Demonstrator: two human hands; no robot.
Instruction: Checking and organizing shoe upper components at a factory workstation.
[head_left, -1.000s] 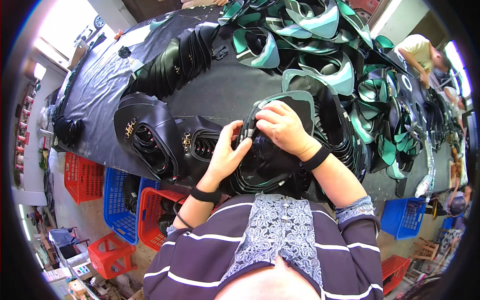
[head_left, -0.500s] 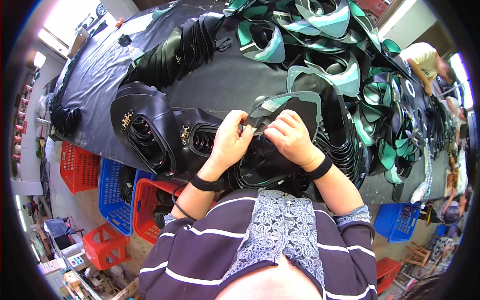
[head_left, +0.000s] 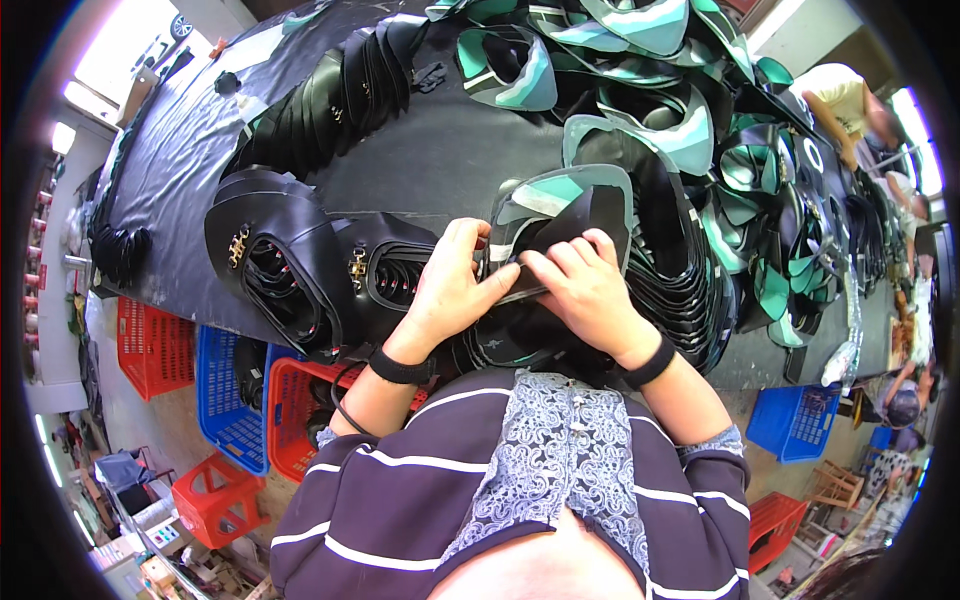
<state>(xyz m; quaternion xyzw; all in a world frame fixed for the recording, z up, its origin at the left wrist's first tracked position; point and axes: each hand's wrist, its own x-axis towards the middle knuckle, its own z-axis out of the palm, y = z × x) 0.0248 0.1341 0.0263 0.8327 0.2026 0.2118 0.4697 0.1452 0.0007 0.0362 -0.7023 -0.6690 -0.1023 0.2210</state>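
Note:
Before me is a black shoe upper (head_left: pixel 590 215) with its green and grey lining turned up. My left hand (head_left: pixel 452 285) grips its left edge, the thumb reaching toward the middle and the fingers curled behind. My right hand (head_left: pixel 590 295) pinches the near rim, its fingertips close to the left thumb. What lies between the fingertips is too small to make out. Left of my left hand stand nested black uppers with gold chain trim (head_left: pixel 357 268), and a larger stack of black uppers (head_left: pixel 275 265) sits further left. Under my hands the lower part of the piece is partly hidden.
Stacked uppers (head_left: pixel 690 290) curve along my right, and a heap of green-lined uppers (head_left: pixel 660 130) covers the far right. A row of black uppers (head_left: pixel 335 100) lies far left on the black table (head_left: pixel 430 160). Red (head_left: pixel 155 345) and blue crates (head_left: pixel 230 400) stand below its edge.
My right hand has come lower and nearer, its fingers spreading slightly. The upper's lining now shows more openly between my hands. The whole view has shifted a little.

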